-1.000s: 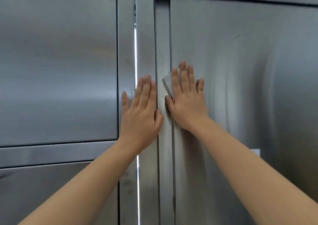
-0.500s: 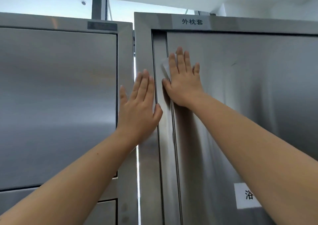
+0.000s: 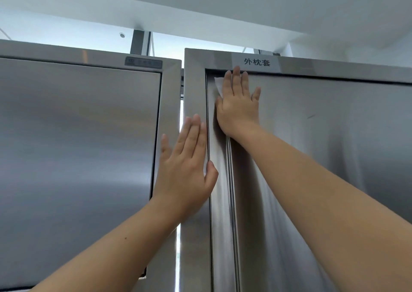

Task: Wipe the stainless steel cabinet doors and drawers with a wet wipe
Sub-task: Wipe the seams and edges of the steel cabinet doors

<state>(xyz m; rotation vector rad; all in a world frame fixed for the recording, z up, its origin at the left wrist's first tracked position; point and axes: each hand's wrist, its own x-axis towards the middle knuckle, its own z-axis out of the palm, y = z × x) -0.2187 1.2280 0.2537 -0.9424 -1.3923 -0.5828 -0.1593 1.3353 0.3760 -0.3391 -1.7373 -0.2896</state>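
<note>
Steel door [image 3: 323, 158] top | wet wipe [image 3: 219, 86] under flat, spread right hand [image 3: 238, 106]

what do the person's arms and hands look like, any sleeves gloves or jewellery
Both forearms are bare as far as the frame shows, with no sleeve edge in view. The left hand and right hand wear no gloves, and no rings, watch or bracelet are visible. Fingernails look short and unpainted. A small dark mark sits on the left forearm.
</note>
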